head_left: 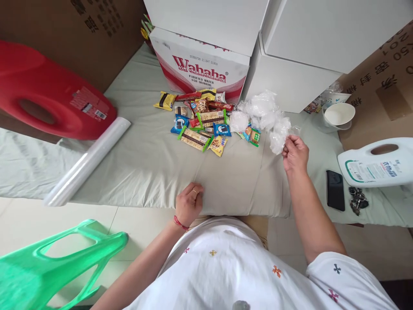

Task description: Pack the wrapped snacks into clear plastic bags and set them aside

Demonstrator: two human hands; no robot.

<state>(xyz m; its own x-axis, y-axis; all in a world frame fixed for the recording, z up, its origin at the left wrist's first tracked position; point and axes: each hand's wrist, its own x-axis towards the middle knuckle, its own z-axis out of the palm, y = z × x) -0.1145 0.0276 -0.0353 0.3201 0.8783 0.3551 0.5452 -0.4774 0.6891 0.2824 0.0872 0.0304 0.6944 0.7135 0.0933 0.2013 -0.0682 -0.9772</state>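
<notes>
My right hand point(295, 154) pinches the edge of a crumpled clear plastic bag point(280, 131) at the right of the cloth-covered surface. More crumpled clear plastic point(260, 104) lies just behind it, running toward the white boxes. My left hand point(189, 199) rests with curled fingers near the front edge of the cloth, and nothing shows in it. Left of the plastic is a loose pile of wrapped snacks. It includes a bar with green ends point(194, 138), a yellow packet point(218, 145), a blue packet point(221, 130) and a small blue-green packet point(252, 134).
A Wahaha carton point(200, 64) stands behind the snacks. At left are a red jug point(58, 94), a roll of clear film point(88, 161) and a green stool point(64, 262). At right are bowls point(339, 115), a white detergent bottle point(377, 162), a phone point(335, 190) and keys point(358, 200).
</notes>
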